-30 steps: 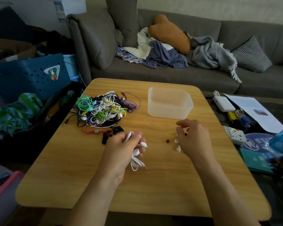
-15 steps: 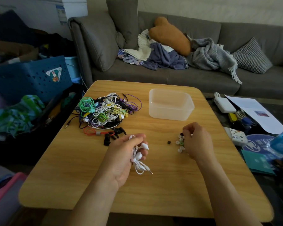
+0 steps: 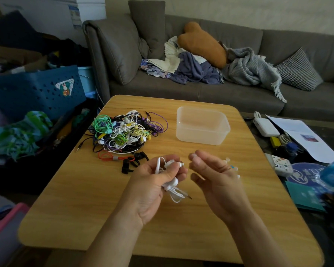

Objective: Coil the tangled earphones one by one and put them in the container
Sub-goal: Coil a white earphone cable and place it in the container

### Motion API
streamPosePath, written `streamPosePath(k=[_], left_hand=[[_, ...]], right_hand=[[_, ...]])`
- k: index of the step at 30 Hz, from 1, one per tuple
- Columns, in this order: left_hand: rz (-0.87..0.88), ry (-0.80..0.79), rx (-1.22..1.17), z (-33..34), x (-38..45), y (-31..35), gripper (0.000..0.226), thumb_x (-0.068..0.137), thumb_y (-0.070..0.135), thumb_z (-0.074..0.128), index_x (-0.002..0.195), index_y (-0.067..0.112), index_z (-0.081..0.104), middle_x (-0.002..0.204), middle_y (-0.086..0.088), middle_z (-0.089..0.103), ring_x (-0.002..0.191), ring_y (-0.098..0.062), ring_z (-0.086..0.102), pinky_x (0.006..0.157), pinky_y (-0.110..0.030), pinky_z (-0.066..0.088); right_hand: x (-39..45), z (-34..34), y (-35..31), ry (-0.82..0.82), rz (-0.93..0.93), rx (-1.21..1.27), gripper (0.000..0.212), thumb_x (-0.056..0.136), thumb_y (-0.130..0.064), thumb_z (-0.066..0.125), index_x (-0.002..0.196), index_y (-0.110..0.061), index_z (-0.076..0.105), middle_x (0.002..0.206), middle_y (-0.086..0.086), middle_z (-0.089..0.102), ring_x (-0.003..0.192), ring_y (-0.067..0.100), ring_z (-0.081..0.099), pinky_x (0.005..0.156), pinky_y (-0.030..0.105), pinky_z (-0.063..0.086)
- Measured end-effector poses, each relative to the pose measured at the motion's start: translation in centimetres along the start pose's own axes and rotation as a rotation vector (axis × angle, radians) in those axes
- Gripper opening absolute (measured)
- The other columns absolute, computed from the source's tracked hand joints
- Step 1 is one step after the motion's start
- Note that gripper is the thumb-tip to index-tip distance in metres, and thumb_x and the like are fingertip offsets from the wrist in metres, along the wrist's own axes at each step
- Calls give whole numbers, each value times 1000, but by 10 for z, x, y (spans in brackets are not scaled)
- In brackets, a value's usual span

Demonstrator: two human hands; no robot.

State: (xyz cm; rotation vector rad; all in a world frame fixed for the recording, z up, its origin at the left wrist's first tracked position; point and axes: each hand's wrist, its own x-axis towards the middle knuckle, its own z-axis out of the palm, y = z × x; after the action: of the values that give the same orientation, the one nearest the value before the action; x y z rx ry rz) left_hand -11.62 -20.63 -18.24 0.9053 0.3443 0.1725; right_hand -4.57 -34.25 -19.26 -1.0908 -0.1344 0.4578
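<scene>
The white earphones point(image 3: 173, 186) are bunched in the left hand point(image 3: 154, 182), above the middle of the tabletop point(image 3: 85, 199). The fingers curl round the coiled cord, one earbud pokes out between thumb and forefinger toward the right, and loops of cord with the jack plug hang out below the palm.

The right hand point(image 3: 214, 176) is just beside it, palm turned toward the left hand, thumb and forefinger tips pressed together on something small and pale; what it is cannot be told. The other fingers are loosely bent. Behind this hand, a few small ear tips point(image 3: 233, 167) lie on the tabletop, partly hidden.

The container point(image 3: 202, 126), clear plastic with nothing visible in it, stands near the far edge, right of centre. The tangled pile point(image 3: 125, 130) of green, white, purple, yellow and black earphones sits toward the far left corner. In front of it lie an orange cord point(image 3: 108, 157) and a black pair point(image 3: 133, 162), apart from the pile.

Beyond the tabletop is a grey sofa point(image 3: 220, 93) with clothes and cushions. A blue basket point(image 3: 33, 89) stands to the left; papers point(image 3: 301, 135) and small gadgets lie to the right.
</scene>
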Motion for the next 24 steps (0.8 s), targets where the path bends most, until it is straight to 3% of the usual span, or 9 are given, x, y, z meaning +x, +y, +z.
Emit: streamPosePath(k=[3,7,12,19,24], left_hand=[[76,2,54,3,-1,-2,30,67,8,70,96,2,69,89,-14,74,75,-21,69,69,-26,58],[189,-2,89,5,-3,-2,26,65,14,73,91,9,71,89,-12,72,79,-22,67,73,-28,56],[271,5,40,7,-3,-4,33,64,14,74,96,8,69,94,-15,72,91,-30,69,84,-35,57],[358,35,53,12,-5,-5,31,67,10,72,97,5,67,88,-10,74,86,-21,70,77,-27,57],[413,90,106,14,-4,-7,28,68,10,72,95,7,68,88,-10,75,85,-19,72,72,-24,56]], right_hand=[[-3,5,5,-64,-30,19,52,39,-34,100,83,-17,79,93,11,76,78,18,69,70,26,52],[-3,8,4,-53,-118,-3,54,32,-37,101,76,-14,79,85,11,76,68,13,66,62,22,52],[-6,8,7,-63,-209,-31,47,39,-33,98,78,-12,80,82,11,76,71,12,71,64,19,53],[-7,16,12,-24,-303,-12,22,54,-13,83,76,-12,80,83,13,76,73,14,72,65,19,53],[-6,18,18,-1,-348,-64,19,58,-12,81,77,-11,80,85,12,76,79,14,71,68,20,52]])
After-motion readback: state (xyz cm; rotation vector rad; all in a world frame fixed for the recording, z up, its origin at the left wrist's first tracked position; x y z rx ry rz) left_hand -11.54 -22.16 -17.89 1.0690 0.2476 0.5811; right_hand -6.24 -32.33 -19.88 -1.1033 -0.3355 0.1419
